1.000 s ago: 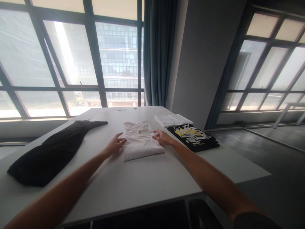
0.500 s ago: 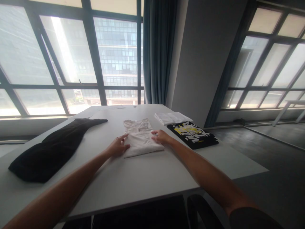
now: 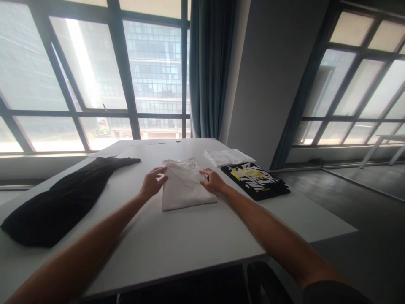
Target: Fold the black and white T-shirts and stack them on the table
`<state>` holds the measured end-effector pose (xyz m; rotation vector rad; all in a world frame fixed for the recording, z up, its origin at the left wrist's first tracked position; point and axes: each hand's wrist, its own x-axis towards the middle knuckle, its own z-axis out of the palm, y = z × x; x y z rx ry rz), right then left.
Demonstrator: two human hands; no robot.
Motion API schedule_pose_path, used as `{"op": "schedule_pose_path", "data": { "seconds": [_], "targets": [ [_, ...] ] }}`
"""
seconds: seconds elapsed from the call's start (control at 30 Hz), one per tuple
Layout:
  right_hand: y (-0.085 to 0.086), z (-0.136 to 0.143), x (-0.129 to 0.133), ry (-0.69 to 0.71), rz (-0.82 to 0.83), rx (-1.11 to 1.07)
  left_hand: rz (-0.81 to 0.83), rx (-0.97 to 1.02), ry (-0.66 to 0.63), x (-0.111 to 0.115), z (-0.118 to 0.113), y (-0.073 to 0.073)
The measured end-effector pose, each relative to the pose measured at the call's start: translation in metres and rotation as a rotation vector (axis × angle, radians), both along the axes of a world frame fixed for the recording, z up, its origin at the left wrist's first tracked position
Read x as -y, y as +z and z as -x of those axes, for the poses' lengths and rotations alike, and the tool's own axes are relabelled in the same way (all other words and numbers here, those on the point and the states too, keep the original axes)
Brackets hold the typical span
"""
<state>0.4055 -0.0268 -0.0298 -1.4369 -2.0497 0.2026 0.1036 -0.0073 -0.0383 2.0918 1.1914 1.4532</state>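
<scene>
A folded white T-shirt (image 3: 186, 194) lies on the table in front of me, its collar end at the far side. At its left edge, my left hand (image 3: 154, 181) pinches the cloth between thumb and fingers. Across from it, my right hand (image 3: 211, 180) is closed on the right edge in the same way. The upper layer of the shirt is slightly raised between the two hands, and it covers part of the collar area.
A black garment (image 3: 69, 198) is spread along the left of the white table (image 3: 177, 245). On the right lie a folded white cloth (image 3: 228, 157) and a folded black T-shirt (image 3: 256, 181) with a yellow and white print. A dark chair (image 3: 265, 280) stands at the near edge.
Both hands have moved slightly away from me along the shirt's sides, the left one rising a little. The front layer now reaches further over the collar area.
</scene>
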Motion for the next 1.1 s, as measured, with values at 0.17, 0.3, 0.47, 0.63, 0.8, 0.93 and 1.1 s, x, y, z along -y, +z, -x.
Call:
{"op": "schedule_pose_path", "data": {
  "seconds": [0.17,0.3,0.47,0.63,0.8,0.93,1.1],
  "targets": [
    [-0.001,0.000,0.002,-0.107,0.097,0.184,0.238,-0.413,0.258,0.000,0.009,-0.007],
    [0.005,0.006,0.011,-0.172,0.058,0.236,0.066,-0.532,0.236,0.014,-0.005,-0.004],
    [0.005,0.027,0.020,0.071,0.002,0.289,0.043,-0.686,-0.085,0.031,-0.033,-0.007],
    [-0.004,0.032,0.015,0.202,0.293,0.375,0.235,-0.833,-0.131,0.030,-0.035,-0.012],
    [-0.005,0.018,0.007,0.074,0.372,0.414,0.352,-0.915,0.017,0.029,-0.024,-0.003],
    [-0.003,0.018,0.008,-0.040,0.248,0.398,0.298,-0.924,0.096,0.038,-0.029,0.003],
    [-0.004,0.042,0.018,0.094,0.085,0.370,0.129,-0.838,-0.170,0.053,-0.055,0.001]
  ]
}}
